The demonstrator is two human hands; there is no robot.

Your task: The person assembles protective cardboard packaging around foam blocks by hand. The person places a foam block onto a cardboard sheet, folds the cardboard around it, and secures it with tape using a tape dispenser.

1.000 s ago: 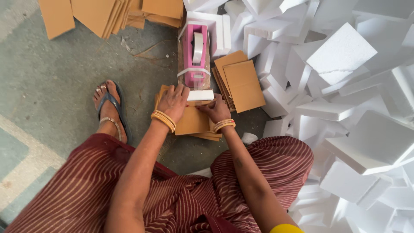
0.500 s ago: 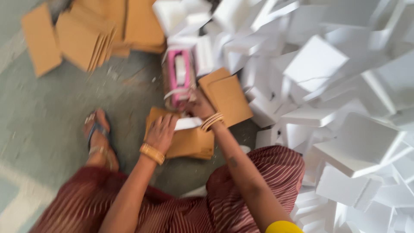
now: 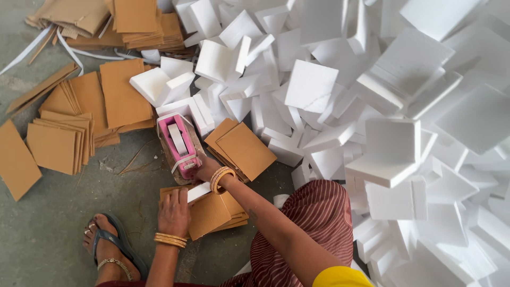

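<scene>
Two hands work at the frame's lower centre, head view. Left hand (image 3: 174,211) lies flat, fingers spread, on a brown cardboard stack (image 3: 212,212) on the floor (image 3: 48,228). At its 1 o'clock, right hand (image 3: 206,171) touches the pink tape dispenser (image 3: 180,139); its grip cannot be told. White tape (image 3: 197,192) crosses the stack. White foam blocks (image 3: 393,133) fill 3 o'clock.

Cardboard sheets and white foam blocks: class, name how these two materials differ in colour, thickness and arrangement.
The cardboard sheets are brown; the foam blocks are white. The cardboard sheets are thin and flat, while the foam blocks are thick slabs. The sheets lie mostly in low stacks on the floor; the blocks are heaped loosely, tilted at many angles. Both are roughly rectangular.
</scene>
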